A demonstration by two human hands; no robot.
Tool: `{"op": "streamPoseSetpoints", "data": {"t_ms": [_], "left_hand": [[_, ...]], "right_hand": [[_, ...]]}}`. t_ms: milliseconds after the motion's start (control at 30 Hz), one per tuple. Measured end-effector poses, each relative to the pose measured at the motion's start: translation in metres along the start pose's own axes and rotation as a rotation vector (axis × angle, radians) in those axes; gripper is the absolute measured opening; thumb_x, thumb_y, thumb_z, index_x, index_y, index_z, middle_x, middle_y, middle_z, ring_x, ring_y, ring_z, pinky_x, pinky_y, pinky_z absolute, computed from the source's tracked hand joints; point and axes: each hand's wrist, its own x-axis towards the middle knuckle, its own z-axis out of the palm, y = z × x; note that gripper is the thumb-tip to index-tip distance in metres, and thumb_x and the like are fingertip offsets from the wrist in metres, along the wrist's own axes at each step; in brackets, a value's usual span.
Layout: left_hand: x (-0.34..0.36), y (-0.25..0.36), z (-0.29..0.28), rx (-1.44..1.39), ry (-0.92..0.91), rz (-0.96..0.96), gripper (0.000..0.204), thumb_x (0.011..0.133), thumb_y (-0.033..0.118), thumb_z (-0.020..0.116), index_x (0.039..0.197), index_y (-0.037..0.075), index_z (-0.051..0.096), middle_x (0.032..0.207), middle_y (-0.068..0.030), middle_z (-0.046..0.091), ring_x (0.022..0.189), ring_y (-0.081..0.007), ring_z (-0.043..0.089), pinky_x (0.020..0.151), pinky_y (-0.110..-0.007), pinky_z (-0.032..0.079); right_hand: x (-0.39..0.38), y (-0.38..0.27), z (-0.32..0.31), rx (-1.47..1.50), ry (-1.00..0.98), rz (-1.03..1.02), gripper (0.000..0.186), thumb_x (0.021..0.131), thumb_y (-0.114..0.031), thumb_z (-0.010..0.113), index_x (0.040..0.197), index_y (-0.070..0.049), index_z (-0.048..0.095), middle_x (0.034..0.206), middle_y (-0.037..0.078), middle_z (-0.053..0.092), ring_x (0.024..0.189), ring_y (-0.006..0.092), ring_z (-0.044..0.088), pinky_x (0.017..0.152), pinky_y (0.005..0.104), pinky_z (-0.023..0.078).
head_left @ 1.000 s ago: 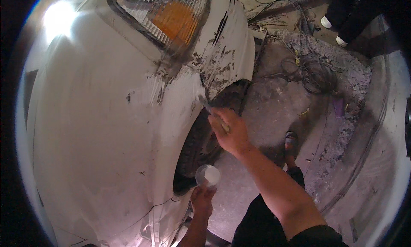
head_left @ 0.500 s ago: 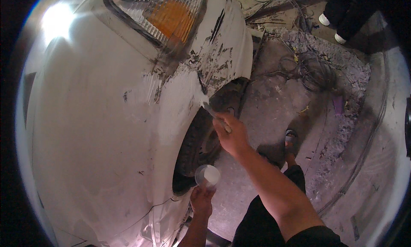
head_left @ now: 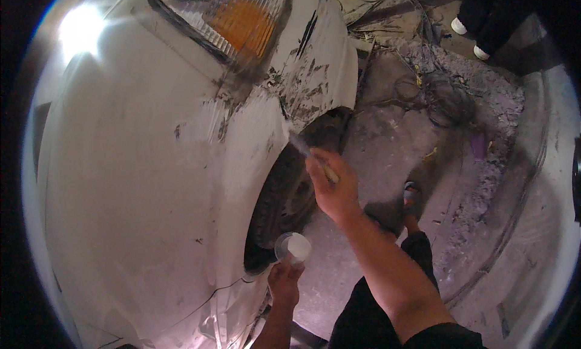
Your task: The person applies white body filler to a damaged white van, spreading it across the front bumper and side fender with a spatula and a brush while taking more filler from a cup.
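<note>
Fingers point(head_left: 314, 170) of the right hand point(head_left: 338, 193) are curled firmly round the pale, wood-coloured handle of a tool point(head_left: 300, 144), leaving no gap that we can see. Knuckles and palm cover much of that handle, and its grey front end is too blurred for us to tell bristles from a blade. Its tip lies at the edge of the wheel arch on the car point(head_left: 127, 198); whether it touches the panel or hangs just off it, we cannot say. Below, the left hand point(head_left: 284, 287) has its fingers bent about the underside of a cup point(head_left: 281, 242), round, thin-walled and see-through, with a smooth white mass inside whose depth we cannot judge.

We see the car's off-white skin dull and streaked, with a chalky patch point(head_left: 257, 116) above the arch and black, flaky scuffs point(head_left: 311, 89) beside it. Ribbed clear and amber plastic fills the headlight point(head_left: 248, 25), cut off by the upper edge. The tyre point(head_left: 266, 219) is dark and knobbly, partly hidden under the arch. Cables point(head_left: 451, 101) tangle on the rough floor point(head_left: 375, 149), too dim for us to trace. Of another person we see only dark legs point(head_left: 493, 16) and pale shoes; a lamp's glare point(head_left: 82, 31) blots out the upper left.
</note>
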Motion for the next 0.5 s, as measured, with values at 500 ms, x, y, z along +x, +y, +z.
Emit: {"op": "streamPoseSetpoints", "data": {"t_ms": [500], "left_hand": [[0.005, -0.014, -0.005, 0.576, -0.147, 0.352, 0.036, 0.083, 0.010, 0.063, 0.118, 0.006, 0.054, 0.099, -0.0095, 0.061, 0.079, -0.0190, 0.059, 0.076, -0.033, 0.052]], "right_hand": [[0.002, 0.012, 0.008, -0.195, -0.062, -0.285, 0.022, 0.084, -0.017, 0.063, 0.101, -0.004, 0.060, 0.086, 0.016, 0.063, 0.081, 0.0310, 0.064, 0.071, 0.0354, 0.050]]}}
